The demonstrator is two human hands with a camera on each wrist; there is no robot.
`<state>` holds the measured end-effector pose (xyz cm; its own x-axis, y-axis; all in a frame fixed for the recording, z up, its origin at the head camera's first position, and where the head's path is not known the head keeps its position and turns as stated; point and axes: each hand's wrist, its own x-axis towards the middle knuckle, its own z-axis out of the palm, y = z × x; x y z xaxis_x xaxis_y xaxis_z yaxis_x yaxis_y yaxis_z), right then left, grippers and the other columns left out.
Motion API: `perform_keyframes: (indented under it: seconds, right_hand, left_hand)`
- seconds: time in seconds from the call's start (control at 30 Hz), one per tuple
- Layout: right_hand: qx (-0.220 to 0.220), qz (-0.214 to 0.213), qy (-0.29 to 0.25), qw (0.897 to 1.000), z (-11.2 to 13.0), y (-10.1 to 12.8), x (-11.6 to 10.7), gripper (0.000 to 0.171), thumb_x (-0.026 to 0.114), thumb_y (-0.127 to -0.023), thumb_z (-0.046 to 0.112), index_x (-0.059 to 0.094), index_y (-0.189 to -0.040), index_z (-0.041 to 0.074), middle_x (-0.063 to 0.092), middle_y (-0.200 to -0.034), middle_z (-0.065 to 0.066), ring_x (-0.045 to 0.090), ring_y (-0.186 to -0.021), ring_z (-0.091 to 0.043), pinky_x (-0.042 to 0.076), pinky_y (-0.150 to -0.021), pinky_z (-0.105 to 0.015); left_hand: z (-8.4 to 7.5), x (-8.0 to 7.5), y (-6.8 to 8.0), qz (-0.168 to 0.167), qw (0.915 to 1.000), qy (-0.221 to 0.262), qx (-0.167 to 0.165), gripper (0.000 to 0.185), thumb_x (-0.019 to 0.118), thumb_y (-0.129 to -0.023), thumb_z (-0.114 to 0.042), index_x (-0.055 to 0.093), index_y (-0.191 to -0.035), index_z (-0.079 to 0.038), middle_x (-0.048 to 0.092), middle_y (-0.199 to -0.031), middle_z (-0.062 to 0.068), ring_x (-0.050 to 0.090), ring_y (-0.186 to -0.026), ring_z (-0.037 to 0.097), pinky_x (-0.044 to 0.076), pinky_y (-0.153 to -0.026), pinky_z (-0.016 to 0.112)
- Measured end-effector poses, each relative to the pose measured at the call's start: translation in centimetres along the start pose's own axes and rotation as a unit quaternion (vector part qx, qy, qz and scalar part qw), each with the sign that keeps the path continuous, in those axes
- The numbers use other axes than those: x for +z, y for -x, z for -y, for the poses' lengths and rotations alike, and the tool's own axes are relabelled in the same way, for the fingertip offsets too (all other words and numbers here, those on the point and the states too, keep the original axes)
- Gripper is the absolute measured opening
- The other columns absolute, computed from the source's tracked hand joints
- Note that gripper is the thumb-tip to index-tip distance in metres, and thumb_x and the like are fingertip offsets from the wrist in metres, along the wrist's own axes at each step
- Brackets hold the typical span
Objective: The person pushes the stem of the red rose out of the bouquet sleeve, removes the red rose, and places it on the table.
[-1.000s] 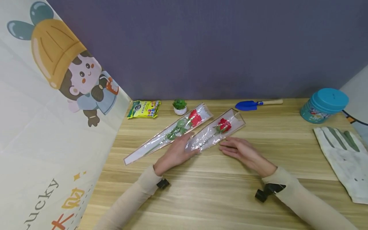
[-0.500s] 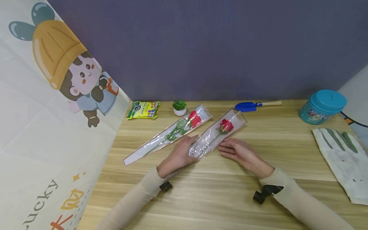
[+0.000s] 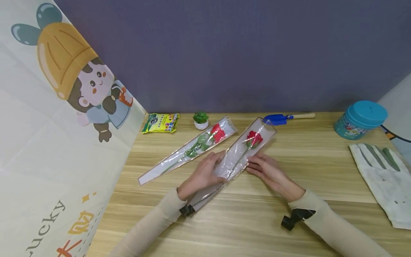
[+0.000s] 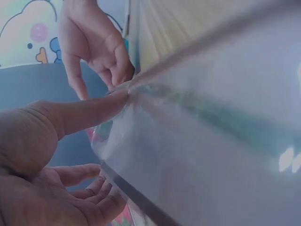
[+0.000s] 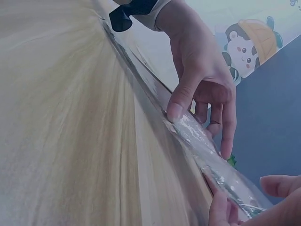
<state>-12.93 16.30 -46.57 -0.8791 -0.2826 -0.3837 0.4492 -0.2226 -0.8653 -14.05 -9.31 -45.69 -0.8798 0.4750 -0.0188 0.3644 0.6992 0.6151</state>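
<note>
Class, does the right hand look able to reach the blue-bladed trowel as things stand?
Probably yes: bare tabletop lies between the right hand and the trowel's wooden handle; the held wrapped rose crowds only the blade.

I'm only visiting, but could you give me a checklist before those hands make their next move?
1. Left hand grips the wrapped rose: ok.
2. Right hand at the wrapper's edge: ok.
3. Red bloom inside the wrapper: ok.
4. Wrapper's far end clear of the blue trowel: cannot tell; they overlap in the head view.
5. Other wrapped rose out of both hands: ok, lying on the table.
</note>
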Motion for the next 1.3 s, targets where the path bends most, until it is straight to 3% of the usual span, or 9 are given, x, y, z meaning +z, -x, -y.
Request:
perform_keyframes:
  seconds: [0.17,0.43,0.6,0.73,0.83,0.97,1.13,1.3]
  right_hand:
    - [-0.02,-0.016,0.002,1.0,0.2,0.1,0.1,0.059,0.056,-0.108,0.016,0.029,-0.154,-0.01,0.068,-0.11,0.006,0.066,-0.101,-0.007,0.058,-0.097,-0.022]
    - [-0.026,-0.067,0.005,0.997,0.8,0.1,0.3,0.041,0.061,-0.106,0.018,0.046,-0.139,-0.001,0.068,-0.099,0.012,0.063,-0.091,-0.004,0.058,-0.086,-0.018]
    - [-0.039,-0.075,0.017,0.996,1.3,0.3,0.1,0.06,0.063,-0.104,0.022,0.038,-0.153,-0.003,0.071,-0.101,0.015,0.068,-0.092,-0.002,0.059,-0.088,-0.018]
    - [-0.062,-0.075,0.031,0.995,1.8,0.5,-0.2,0.066,0.065,-0.103,0.022,0.034,-0.155,-0.004,0.074,-0.104,0.016,0.071,-0.094,-0.002,0.06,-0.09,-0.019]
    - [-0.077,-0.083,0.044,0.993,2.4,0.6,-0.4,0.063,0.067,-0.102,0.022,0.038,-0.152,-0.004,0.074,-0.102,0.016,0.071,-0.092,-0.002,0.06,-0.088,-0.018]
    - [-0.1,-0.097,0.037,0.99,3.4,0.8,-0.6,0.051,0.069,-0.101,0.02,0.049,-0.143,0.001,0.076,-0.099,0.017,0.072,-0.09,-0.001,0.061,-0.085,-0.018]
    - [-0.142,-0.1,0.007,0.985,5.1,1.2,-1.3,0.032,0.071,-0.099,0.019,0.058,-0.127,0.01,0.078,-0.099,0.013,0.074,-0.089,-0.001,0.061,-0.084,-0.018]
    - [-0.175,-0.101,-0.002,0.979,6.5,1.5,-1.9,0.028,0.073,-0.098,0.018,0.061,-0.123,0.015,0.078,-0.102,0.011,0.074,-0.089,-0.002,0.061,-0.082,-0.018]
  left_hand:
    - [-0.5,0.1,-0.2,-0.003,0.9995,0.033,0.001,0.103,0.098,-0.067,-0.02,0.046,-0.155,-0.01,0.067,-0.113,0.007,0.061,-0.094,0.016,0.053,-0.079,0.022]
    - [-1.5,0.5,-0.2,-0.002,0.9954,0.095,0.009,0.101,0.097,-0.069,-0.015,0.046,-0.156,-0.013,0.071,-0.122,0.014,0.071,-0.098,0.025,0.059,-0.083,0.025]
    - [-1.9,0.9,-0.2,0.002,0.9922,0.124,0.01,0.103,0.096,-0.071,-0.014,0.042,-0.158,-0.015,0.071,-0.124,0.016,0.072,-0.099,0.026,0.06,-0.08,0.022]
    - [-2.0,1.2,-0.3,-0.002,0.9917,0.127,0.018,0.109,0.096,-0.072,-0.017,0.034,-0.162,-0.019,0.07,-0.13,0.017,0.071,-0.109,0.028,0.061,-0.086,0.028]
    - [-2.1,1.4,-0.1,-0.005,0.9909,0.132,0.026,0.114,0.095,-0.073,-0.018,0.027,-0.165,-0.023,0.064,-0.141,0.019,0.068,-0.122,0.031,0.061,-0.094,0.035]
    - [-2.1,1.5,0.5,0.008,0.9843,0.175,0.026,0.117,0.094,-0.075,-0.012,0.022,-0.166,-0.024,0.059,-0.147,0.024,0.064,-0.13,0.036,0.062,-0.096,0.037]
    - [-2.2,1.4,1.3,0.028,0.9792,0.2,0.013,0.113,0.091,-0.078,-0.009,0.023,-0.166,-0.029,0.061,-0.146,0.022,0.064,-0.13,0.035,0.061,-0.097,0.034]
    - [-2.4,1.4,1.7,0.028,0.9778,0.207,0.018,0.099,0.088,-0.081,-0.009,0.034,-0.162,-0.026,0.067,-0.139,0.017,0.067,-0.124,0.032,0.061,-0.095,0.033]
